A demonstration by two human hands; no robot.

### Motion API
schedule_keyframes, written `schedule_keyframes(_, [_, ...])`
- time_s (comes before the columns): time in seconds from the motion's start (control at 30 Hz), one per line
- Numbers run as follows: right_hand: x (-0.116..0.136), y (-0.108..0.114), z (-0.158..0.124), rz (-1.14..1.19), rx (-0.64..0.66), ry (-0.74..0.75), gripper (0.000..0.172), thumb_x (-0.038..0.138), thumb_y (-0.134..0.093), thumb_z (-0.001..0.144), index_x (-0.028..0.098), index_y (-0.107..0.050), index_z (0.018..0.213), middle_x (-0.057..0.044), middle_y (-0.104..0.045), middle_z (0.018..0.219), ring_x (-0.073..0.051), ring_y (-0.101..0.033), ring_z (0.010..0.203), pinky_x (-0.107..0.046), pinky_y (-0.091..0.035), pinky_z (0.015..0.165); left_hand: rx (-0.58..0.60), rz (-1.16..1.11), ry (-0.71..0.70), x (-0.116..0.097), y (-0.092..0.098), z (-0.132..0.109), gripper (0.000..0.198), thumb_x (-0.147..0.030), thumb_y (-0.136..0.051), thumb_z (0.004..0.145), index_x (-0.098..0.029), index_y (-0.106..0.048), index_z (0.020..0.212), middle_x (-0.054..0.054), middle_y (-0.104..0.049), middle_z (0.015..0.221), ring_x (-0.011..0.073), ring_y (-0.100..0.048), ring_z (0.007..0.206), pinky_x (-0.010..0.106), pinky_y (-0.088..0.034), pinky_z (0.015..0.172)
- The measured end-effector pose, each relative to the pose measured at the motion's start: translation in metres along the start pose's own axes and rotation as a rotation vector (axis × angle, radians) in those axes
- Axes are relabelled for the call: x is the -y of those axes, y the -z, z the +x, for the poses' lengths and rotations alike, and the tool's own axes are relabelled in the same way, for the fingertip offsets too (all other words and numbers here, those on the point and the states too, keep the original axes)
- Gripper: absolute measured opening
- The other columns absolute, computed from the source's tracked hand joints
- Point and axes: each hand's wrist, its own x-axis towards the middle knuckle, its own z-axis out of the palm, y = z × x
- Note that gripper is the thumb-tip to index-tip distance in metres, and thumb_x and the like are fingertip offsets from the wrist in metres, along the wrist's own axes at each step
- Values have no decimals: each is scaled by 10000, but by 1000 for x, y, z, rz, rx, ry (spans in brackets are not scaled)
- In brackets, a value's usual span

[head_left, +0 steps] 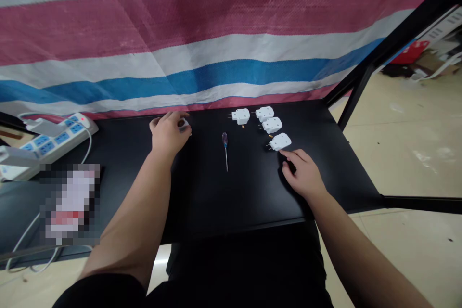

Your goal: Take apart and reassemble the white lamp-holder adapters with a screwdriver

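Four white plugs [272, 125] beside right hand [303, 173]; markings illegible.

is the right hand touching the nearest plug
Cannot tell. In the head view the right hand reaches right up to the near plug, and neither a gap nor contact shows plainly.

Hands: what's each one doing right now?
Left hand: curled around a small white part, mostly hidden.
Right hand: open, empty, beside the nearest white plug.
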Motion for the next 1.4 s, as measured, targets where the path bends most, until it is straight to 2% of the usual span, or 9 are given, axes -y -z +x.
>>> schedule_keyframes(0.27, [3, 6, 2, 85, -78, -53, 227, 232, -647, 988, 201, -775, 1173, -53, -702, 921, -195, -645, 704, -371, -606, 670, -129, -182, -145, 6, 3, 4, 226, -174, -839, 877, -269, -768, 1070, 87, -797, 1038, 351, -746, 1073, 562, -551, 1038])
schedule_keyframes(0.37, [18, 14, 4, 139, -232, 1, 108, 187, -647, 993, 222, -746, 1020, -9, -636, 791, -184, -617, 675, -349, -574, 656, -181, -413, -147, -9, 1, -6, 191, -265, -824, 942, -246, -770, 1124, 86, -783, 1076, 269, -739, 972, 437, -606, 895])
schedule_keyframes(0.47, [43, 18, 10, 246, -267, 74, 101, 159, -665, 999, 239, -726, 1000, -3, -667, 801, -169, -622, 663, -326, -554, 631, -87, -769, -80, -38, -8, -26, 282, -384, -839, 962, -214, -776, 1179, 79, -776, 1091, 207, -738, 945, 330, -636, 800])
schedule_keyframes(0.67, [96, 4, 48, 545, 118, 43, 207, 236, -662, 1050, 245, -700, 1253, -40, -762, 990, -180, -724, 772, -347, -633, 728, 431, -1557, 341, -81, -29, -64, 345, -396, -920, 868, -218, -790, 1134, 47, -779, 1051, 174, -769, 901, 280, -709, 758])
schedule_keyframes(0.8, [119, -24, 85, 396, 339, 90, 176, 241, -667, 1058, 224, -744, 1215, -91, -712, 1131, -219, -739, 930, -425, -664, 909, 469, -1781, 518, -67, -28, -61, 268, -273, -845, 817, -208, -754, 1061, 54, -800, 1054, 196, -796, 911, 261, -717, 718])
schedule_keyframes(0.93, [140, -62, 110, 162, 307, 111, 300, 240, -656, 1075, 144, -759, 1339, -211, -651, 1349, -343, -674, 1291, -539, -551, 1211, 394, -1786, 551, -48, -26, -52, 308, -102, -767, 787, -207, -701, 1068, 39, -804, 1103, 200, -816, 1068, 261, -718, 914])
schedule_keyframes(1.07, [148, -81, 118, 86, 380, 9, 255, 193, -691, 1043, 158, -779, 1280, -200, -665, 1315, -337, -702, 1224, -527, -594, 1137, 396, -1705, 458, -45, -29, -51, 427, -74, -866, 785, -218, -704, 1153, 30, -814, 1123, 184, -826, 1084, 262, -684, 1028])
schedule_keyframes(1.2, [133, -69, 116, 232, 387, -36, 265, 100, -657, 1005, 205, -746, 1231, -121, -755, 1123, -277, -756, 1005, -487, -644, 968, 362, -1657, 345, -47, -32, -55, 521, -231, -994, 814, -279, -705, 1245, 9, -816, 1177, 175, -825, 1062, 324, -691, 1024])
schedule_keyframes(1.4, [97, -41, 116, 819, -67, -153, 302, 278, -721, 1021, 283, -708, 1323, -49, -800, 1077, -233, -804, 959, -422, -698, 862, 370, -1253, 8, -47, -38, -56, 538, -308, -1075, 713, -228, -817, 1177, 60, -808, 1120, 164, -745, 928, 290, -616, 861])
